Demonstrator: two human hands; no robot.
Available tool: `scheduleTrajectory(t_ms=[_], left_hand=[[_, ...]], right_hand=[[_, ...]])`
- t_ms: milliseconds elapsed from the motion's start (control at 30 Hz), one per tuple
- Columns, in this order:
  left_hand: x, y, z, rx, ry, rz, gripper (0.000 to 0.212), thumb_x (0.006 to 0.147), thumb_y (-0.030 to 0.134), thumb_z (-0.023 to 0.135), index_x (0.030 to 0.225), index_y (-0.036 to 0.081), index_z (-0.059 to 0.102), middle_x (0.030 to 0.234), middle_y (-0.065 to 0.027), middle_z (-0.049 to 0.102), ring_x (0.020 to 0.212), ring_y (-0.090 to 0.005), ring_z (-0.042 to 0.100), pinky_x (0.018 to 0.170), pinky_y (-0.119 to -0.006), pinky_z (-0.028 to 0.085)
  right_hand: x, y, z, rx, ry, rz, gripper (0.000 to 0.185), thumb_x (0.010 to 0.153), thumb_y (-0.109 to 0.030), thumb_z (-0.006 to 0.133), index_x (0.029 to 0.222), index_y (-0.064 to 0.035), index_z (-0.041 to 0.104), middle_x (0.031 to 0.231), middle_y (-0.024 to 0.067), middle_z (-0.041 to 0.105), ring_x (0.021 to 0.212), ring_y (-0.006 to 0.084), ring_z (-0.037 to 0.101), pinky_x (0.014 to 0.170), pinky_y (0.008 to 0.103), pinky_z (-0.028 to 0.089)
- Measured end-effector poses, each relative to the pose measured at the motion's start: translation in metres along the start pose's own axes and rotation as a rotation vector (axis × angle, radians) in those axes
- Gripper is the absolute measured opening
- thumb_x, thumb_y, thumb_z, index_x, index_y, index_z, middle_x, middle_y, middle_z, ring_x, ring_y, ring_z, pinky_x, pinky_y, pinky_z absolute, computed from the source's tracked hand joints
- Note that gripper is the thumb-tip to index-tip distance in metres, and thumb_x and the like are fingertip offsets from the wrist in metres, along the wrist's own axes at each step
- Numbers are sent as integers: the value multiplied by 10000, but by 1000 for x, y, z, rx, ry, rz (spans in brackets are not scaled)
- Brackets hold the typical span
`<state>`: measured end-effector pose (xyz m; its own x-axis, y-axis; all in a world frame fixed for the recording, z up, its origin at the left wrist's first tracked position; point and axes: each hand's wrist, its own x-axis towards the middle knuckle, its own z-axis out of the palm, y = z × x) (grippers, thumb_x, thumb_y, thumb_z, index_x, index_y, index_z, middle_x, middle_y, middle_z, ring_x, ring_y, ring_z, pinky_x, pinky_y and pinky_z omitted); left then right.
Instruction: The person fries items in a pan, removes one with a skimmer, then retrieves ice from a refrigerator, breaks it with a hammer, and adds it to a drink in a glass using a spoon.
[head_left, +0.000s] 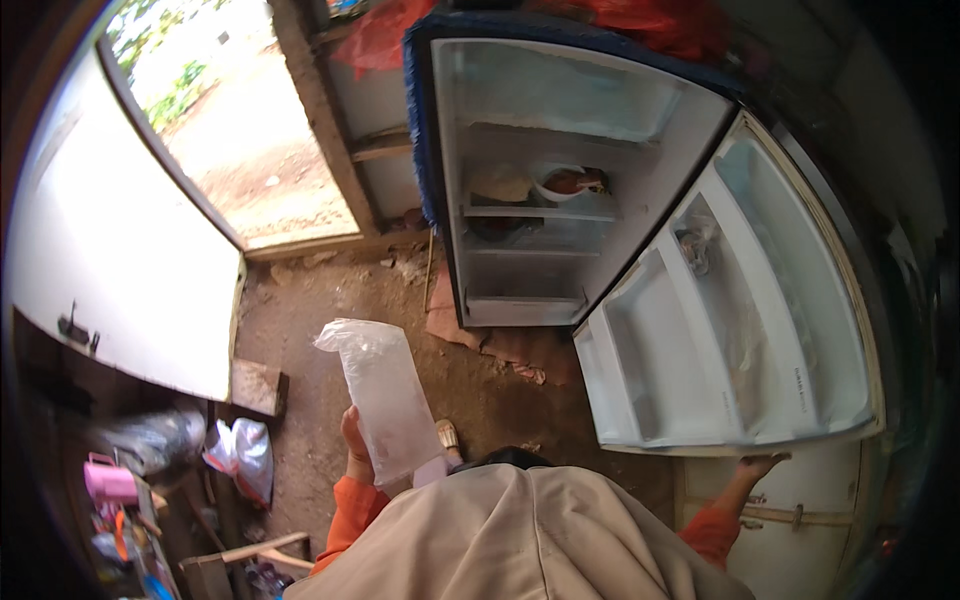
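Note:
My left hand, in an orange sleeve, holds a long, whitish, frosted plastic bag by its left side; its contents look like a solid pale block. The bag's loose crumpled end points away from me. On the right, my right hand is at the lower edge of the open refrigerator door, fingers stretched out along it. The refrigerator stands open ahead. On one shelf a white bowl holds reddish-brown food. A tied clear bag sits in a door rack.
A white door stands open at the left beside a bright doorway. A wooden block, a filled plastic bag and a pink container are at lower left. A flattened reddish mat lies under the refrigerator on the dirt floor.

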<state>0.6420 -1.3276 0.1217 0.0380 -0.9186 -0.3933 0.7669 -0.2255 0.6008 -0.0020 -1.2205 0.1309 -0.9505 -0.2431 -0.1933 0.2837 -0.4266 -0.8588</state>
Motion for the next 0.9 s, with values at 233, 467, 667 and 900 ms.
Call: scheduleTrajectory(t_ms=[233,467,667,900], left_hand=[[-67,-31,-30,-120,51,51,632,678,427,542,1142,7,455,1015,-143,548,853,-258,555,715,-367,464],[-140,-28,-62,-182,120,171,615,689,396,546,1148,0,445,1016,-142,547,865,-248,552,728,-354,463],[-212,6,-112,-174,118,234,600,699,369,550,1154,-6,437,1017,-141,547,875,-240,550,739,-343,462],[-291,58,-169,-370,148,365,597,700,342,561,1166,-5,427,1022,-138,545,887,-234,547,764,-331,452]], right_hand=[[-17,133,-141,-223,-749,559,432,879,-330,381,1200,-41,393,1171,110,458,1039,258,470,917,392,384],[-216,218,7,-1543,-1883,-50,244,858,-200,452,989,-20,552,940,73,581,852,220,542,772,315,425],[-483,217,175,-693,-2466,398,244,884,-197,439,932,5,569,835,45,590,791,130,530,714,281,424],[-779,149,170,34,-3043,584,374,881,-265,469,1164,-21,479,980,56,568,928,113,482,838,271,374]])
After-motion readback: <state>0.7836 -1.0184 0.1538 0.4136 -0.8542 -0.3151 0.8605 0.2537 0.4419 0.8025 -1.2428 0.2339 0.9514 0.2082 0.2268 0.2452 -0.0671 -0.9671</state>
